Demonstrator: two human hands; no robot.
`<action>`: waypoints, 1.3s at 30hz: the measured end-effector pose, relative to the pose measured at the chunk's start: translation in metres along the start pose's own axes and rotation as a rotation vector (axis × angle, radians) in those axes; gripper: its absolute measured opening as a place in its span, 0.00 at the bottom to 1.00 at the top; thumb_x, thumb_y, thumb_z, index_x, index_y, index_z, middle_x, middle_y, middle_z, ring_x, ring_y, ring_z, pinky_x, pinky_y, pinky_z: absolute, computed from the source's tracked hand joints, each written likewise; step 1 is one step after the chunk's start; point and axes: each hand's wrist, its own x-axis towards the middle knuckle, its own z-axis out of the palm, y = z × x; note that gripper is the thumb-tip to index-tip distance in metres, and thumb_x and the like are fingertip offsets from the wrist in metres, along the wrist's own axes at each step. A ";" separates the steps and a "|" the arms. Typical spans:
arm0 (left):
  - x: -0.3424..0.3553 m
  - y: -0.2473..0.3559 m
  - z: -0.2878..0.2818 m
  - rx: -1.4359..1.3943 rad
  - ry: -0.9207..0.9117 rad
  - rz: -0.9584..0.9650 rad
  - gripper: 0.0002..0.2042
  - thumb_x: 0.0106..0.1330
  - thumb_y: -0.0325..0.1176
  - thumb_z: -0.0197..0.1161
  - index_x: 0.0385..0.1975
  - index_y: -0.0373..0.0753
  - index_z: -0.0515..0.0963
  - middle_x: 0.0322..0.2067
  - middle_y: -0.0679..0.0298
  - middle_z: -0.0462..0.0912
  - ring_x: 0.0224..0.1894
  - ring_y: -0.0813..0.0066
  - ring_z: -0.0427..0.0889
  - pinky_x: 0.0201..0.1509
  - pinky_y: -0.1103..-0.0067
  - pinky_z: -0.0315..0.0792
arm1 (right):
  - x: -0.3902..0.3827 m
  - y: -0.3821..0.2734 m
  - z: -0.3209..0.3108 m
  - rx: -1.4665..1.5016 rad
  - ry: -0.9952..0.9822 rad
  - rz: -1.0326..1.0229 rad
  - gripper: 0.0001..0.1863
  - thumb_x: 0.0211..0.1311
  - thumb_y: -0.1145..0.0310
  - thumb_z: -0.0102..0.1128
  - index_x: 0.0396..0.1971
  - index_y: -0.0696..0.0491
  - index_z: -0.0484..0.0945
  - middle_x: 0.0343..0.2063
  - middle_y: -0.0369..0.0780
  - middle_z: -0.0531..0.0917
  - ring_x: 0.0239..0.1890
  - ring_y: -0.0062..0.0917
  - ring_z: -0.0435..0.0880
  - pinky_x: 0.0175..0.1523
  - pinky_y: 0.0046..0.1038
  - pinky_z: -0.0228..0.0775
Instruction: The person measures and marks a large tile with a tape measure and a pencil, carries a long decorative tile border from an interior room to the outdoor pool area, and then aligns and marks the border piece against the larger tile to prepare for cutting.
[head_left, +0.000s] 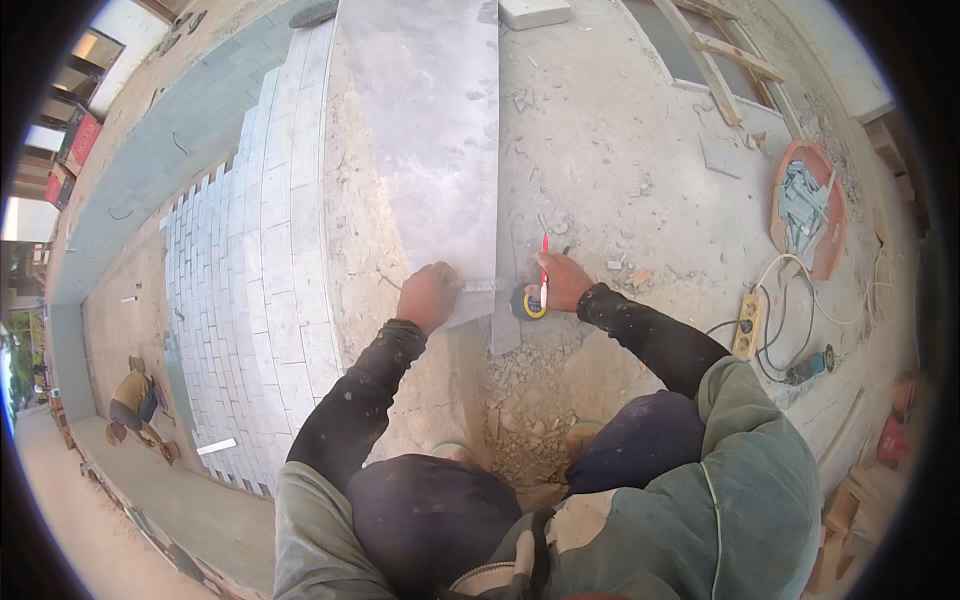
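Observation:
A grey sheet [445, 130] lies lengthwise in front of me, its near end between my hands. My left hand [430, 297] is closed at the left edge of this end, pinching the end of a tape-measure blade [484, 285]. The blade runs across the sheet to a black and yellow tape measure [531, 304] by its right edge. My right hand [566, 281] is closed around the tape measure's side and also holds a red and white pen [545, 262] upright between the fingers. The fingers' exact grip is partly hidden.
Rubble [535, 405] lies between my feet. To the right are a yellow power strip [747, 326] with cables, a blue power tool [809, 365], and an orange tub [829, 240] of tile scraps. Pale tiles [240, 270] cover the left, where another person [135, 400] bends down.

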 end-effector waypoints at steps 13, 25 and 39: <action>0.000 0.023 0.003 -0.308 -0.029 0.021 0.12 0.59 0.39 0.68 0.31 0.36 0.81 0.30 0.56 0.84 0.35 0.62 0.84 0.42 0.71 0.76 | -0.033 -0.006 0.027 0.066 -0.083 -0.091 0.42 0.45 0.57 0.74 0.57 0.63 0.64 0.51 0.56 0.74 0.55 0.50 0.74 0.59 0.42 0.67; -0.021 0.046 -0.004 -0.315 -0.276 0.131 0.21 0.59 0.40 0.72 0.48 0.35 0.78 0.48 0.54 0.80 0.49 0.63 0.81 0.53 0.71 0.75 | -0.106 0.019 -0.026 0.142 0.009 0.006 0.43 0.39 0.66 0.73 0.57 0.63 0.61 0.47 0.51 0.71 0.52 0.43 0.73 0.58 0.38 0.66; -0.025 -0.037 -0.034 -0.184 0.237 0.171 0.11 0.55 0.30 0.70 0.37 0.37 0.80 0.42 0.51 0.80 0.48 0.52 0.78 0.53 0.66 0.73 | -0.221 0.052 -0.041 -0.214 0.119 0.671 0.46 0.35 0.67 0.75 0.59 0.62 0.62 0.51 0.54 0.72 0.57 0.48 0.72 0.61 0.41 0.66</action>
